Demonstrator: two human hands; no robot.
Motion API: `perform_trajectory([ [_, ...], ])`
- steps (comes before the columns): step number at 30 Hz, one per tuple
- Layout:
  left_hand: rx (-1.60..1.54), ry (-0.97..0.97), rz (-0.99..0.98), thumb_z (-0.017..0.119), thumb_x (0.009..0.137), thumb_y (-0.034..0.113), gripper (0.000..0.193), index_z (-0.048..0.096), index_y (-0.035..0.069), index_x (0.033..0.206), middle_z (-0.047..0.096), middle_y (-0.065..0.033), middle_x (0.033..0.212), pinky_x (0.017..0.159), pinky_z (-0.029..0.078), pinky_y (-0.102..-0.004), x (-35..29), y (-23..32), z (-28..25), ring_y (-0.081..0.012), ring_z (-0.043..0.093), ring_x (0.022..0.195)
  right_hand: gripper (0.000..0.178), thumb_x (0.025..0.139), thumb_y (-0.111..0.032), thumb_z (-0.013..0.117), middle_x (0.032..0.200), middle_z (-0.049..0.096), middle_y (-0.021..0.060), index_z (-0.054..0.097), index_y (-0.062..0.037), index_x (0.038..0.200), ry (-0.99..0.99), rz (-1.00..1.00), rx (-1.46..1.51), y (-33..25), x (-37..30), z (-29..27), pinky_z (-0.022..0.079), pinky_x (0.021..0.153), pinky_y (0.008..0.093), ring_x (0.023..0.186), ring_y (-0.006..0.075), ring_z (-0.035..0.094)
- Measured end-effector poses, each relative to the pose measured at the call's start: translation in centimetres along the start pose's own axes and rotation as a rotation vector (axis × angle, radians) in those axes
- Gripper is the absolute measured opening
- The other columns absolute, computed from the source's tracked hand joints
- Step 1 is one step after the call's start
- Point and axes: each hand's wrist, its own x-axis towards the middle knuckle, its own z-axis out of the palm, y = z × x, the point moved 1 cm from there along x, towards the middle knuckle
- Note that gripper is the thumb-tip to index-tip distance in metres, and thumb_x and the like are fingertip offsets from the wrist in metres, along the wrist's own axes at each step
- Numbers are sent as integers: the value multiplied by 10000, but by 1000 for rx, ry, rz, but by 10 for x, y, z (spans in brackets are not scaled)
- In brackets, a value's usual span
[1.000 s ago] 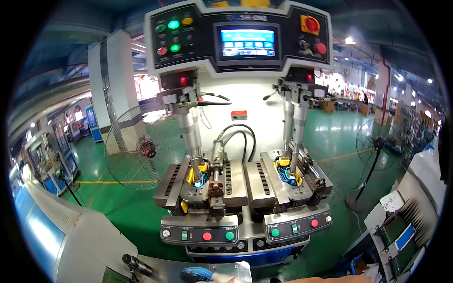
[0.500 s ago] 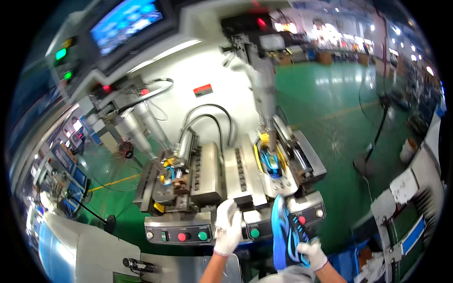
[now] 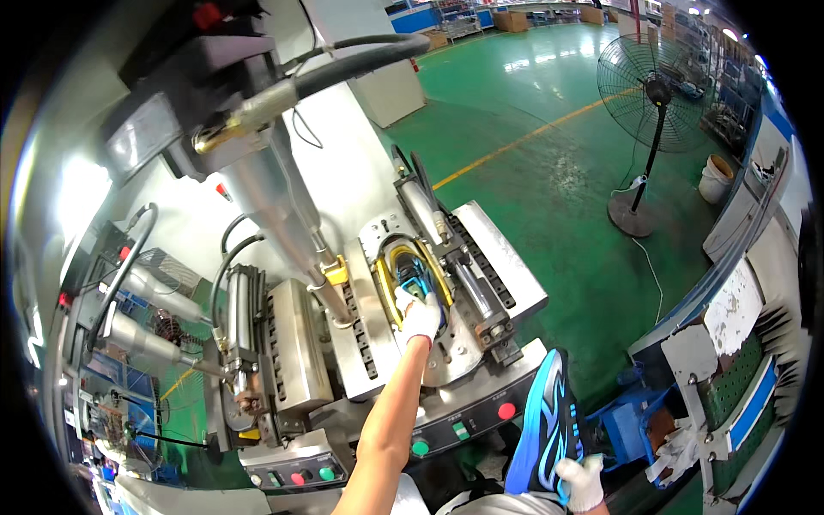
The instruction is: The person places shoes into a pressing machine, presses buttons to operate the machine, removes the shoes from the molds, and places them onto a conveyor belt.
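Note:
In a white knit glove, my left hand (image 3: 418, 316) reaches forward into the right station of a two-station press. Its fingers close on the dark shoe with blue laces (image 3: 410, 268) seated there between yellow pads; the exact grip is partly hidden. Near my lap at the lower right, my gloved right hand (image 3: 582, 482) grips a second shoe, black and blue with a bright blue sole (image 3: 539, 421). That shoe is held upright, toe up, in front of the press. The station's press cylinder (image 3: 275, 193) stands to the left of my left hand.
Below the station is a control panel (image 3: 459, 427) with red and green buttons. Metal clamps (image 3: 481, 292) flank the seated shoe. The left station (image 3: 245, 378) has similar cylinders. A floor fan (image 3: 657, 90), a white bucket (image 3: 716, 178) and a blue crate (image 3: 631, 425) stand to the right.
My view has turned right and closer to the right station. My left hand has gone from above the panel to the seated shoe. The press cylinder no longer stands over that shoe.

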Motion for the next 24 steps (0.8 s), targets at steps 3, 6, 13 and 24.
perform_trajectory([
  [3, 98, 5, -27, 627, 935, 306, 928, 80, -65, 1587, 355, -363, 1520, 1165, 339, -462, 13, -6, 22, -460, 429, 1391, 598, 779, -47, 761, 1193, 638, 22, 585, -22, 1350, -11, 69, 7, -6, 0, 1, 488, 897, 310, 1022, 163, 591],
  [6, -92, -81, -57, 631, 924, 294, 724, 337, -77, 1473, 608, -356, 1260, 1041, 458, -477, 13, 13, -11, -466, 612, 1193, 514, 825, -186, 788, 1210, 670, 101, 630, -21, 1286, -17, 307, -140, -23, 21, 12, 493, 961, 374, 1086, 238, 620],
  [13, -923, -141, -52, 674, 949, 219, 460, 560, 3, 1338, 635, -72, 1147, 816, 503, -293, -89, -41, -132, -115, 578, 980, 413, 807, -194, 796, 971, 665, 71, 661, -11, 1152, -149, -94, -282, -7, 92, 82, 512, 807, 357, 872, 168, 604],
  [24, -285, -201, -451, 689, 941, 275, 627, 471, 7, 1464, 598, -192, 1344, 1092, 416, -371, -418, -229, -261, -307, 554, 1271, 421, 792, -344, 673, 1121, 687, 262, 710, 20, 1001, -270, -618, -1386, 63, 381, 359, 547, 913, 462, 1048, 408, 687],
])
